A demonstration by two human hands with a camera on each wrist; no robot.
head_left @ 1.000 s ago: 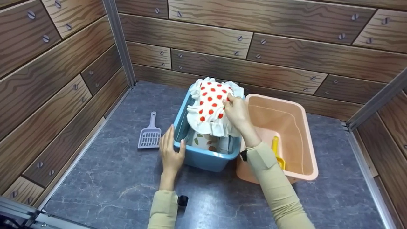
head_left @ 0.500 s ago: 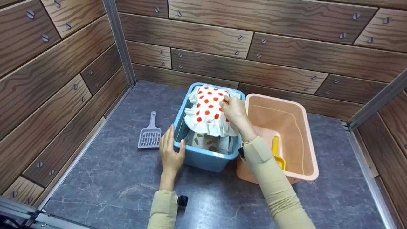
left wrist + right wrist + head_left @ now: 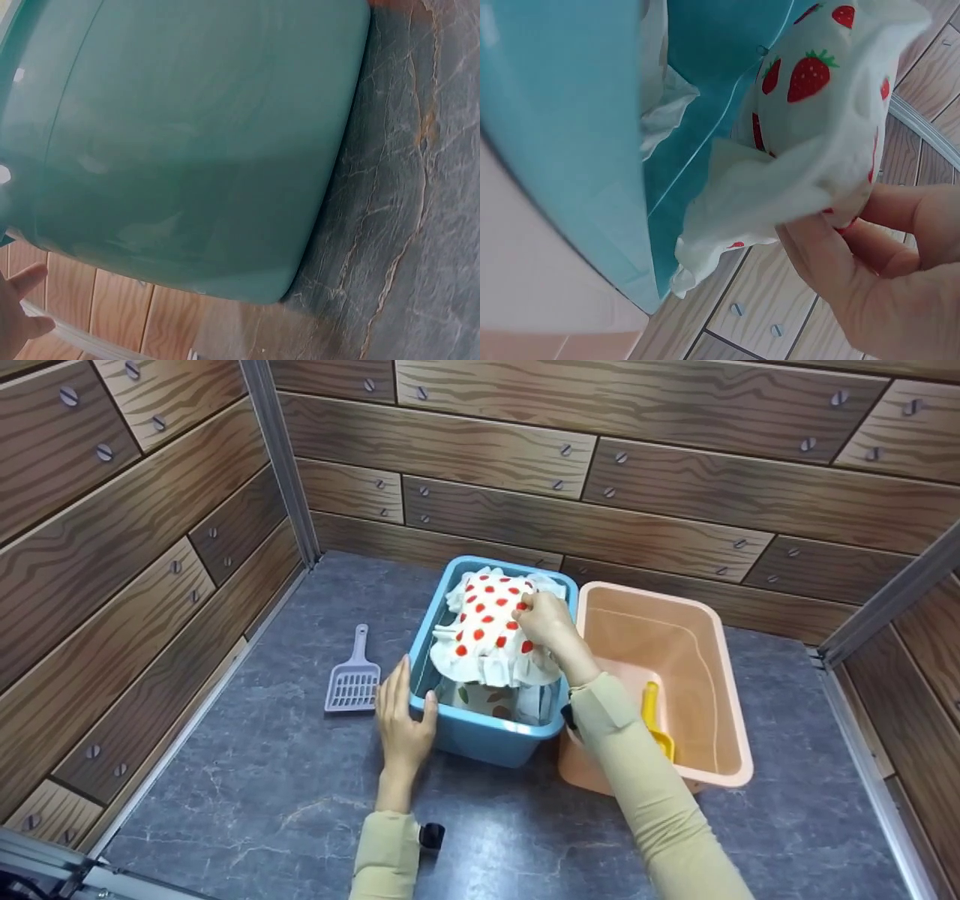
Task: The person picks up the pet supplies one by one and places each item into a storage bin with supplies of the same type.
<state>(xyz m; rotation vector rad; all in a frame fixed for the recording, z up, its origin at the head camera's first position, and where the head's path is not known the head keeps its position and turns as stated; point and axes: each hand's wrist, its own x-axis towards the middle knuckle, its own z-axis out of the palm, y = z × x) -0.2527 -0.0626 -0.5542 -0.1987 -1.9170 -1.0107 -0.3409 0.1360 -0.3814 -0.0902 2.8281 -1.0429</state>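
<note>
A small white pillow [image 3: 487, 619] with a strawberry print and ruffled edges lies at the mouth of the blue bin [image 3: 480, 742]. My right hand [image 3: 551, 622] pinches its right side between thumb and fingers, as the right wrist view shows up close on the strawberry pillow [image 3: 810, 82]. Beneath it in the bin, a white item with a leaf print [image 3: 480, 699] is partly covered. My left hand [image 3: 405, 727] rests with straight fingers against the bin's near left corner. In the left wrist view the outer wall of the bin [image 3: 187, 135] fills most of the picture.
A peach bin [image 3: 720, 682] stands right beside the blue one, with a yellow scoop [image 3: 652, 712] inside. On the grey marbled floor to the left lies a lilac slotted litter scoop [image 3: 354, 679]. Wood-patterned walls [image 3: 450, 435] enclose the back and sides.
My right hand has lowered the strawberry pillow, shifting it slightly left and toward me, so the bin's far rim now shows. My left hand has stayed at the bin's corner.
</note>
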